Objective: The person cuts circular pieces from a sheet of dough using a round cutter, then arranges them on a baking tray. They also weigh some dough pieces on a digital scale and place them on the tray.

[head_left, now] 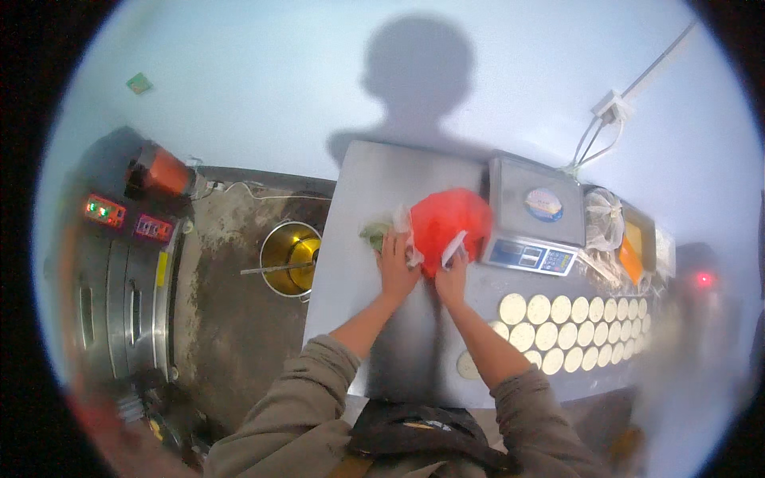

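A red plastic bag [456, 219], blurred, sits on the metal table in front of me. My left hand [398, 267] is at its left edge, its fingers closing on the crumpled whitish side of the bag. Beside those fingers lies a small green thing [374, 234] whose kind I cannot make out. My right hand [453, 279] grips the bag's near right side. A pale white flap [453, 248] sticks up by its fingers. What the bag contains is hidden.
Right of the bag stands a digital scale [535, 209]. Rows of round pale dough discs [544, 335] lie on the metal table [351, 191]. A tied clear bag [603, 219] and an open box [640, 239] are farther right. On the floor at left stands a metal pot [275, 275] with yellow liquid.
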{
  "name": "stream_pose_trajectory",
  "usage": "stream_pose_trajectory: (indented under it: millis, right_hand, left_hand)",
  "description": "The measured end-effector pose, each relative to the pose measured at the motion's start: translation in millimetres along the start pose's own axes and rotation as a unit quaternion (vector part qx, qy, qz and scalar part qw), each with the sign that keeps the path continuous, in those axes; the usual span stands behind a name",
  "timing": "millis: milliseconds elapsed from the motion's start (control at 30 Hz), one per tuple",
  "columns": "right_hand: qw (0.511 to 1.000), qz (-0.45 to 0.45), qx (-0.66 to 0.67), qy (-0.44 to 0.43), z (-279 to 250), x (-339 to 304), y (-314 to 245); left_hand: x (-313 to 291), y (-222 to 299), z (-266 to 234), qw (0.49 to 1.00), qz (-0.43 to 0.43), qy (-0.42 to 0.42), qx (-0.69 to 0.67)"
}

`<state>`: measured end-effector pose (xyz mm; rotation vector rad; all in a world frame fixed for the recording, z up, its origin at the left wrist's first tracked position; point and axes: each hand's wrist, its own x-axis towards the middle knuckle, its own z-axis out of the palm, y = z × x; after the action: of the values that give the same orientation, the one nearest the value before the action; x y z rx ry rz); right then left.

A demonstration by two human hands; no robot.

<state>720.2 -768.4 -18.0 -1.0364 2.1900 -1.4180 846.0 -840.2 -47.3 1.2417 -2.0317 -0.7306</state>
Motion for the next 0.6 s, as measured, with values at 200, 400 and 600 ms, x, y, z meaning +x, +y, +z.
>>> stream_pose_trajectory:
  millis: [200, 400, 600]
  right_hand:
    - [0.998, 0.029, 0.018, -0.057, 54.2, 95.3, -5.5]
    - [0.996, 0.049, 0.057, -0.045, 71.3, 108.9, -1.0]
    - [0.992, 0.021, -0.075, -0.098, -29.1, -20.5, 15.9]
  left_hand:
    - [127.0, -51.2, -7.7, 0.994, 0.052, -0.09, -0.041]
    - [183.0, -68.0, -35.7, 0.981, 0.13, -0.129, -0.059]
    - [99.0, -64.9, -60.9, 0.995, 0.073, -0.049, -0.041]
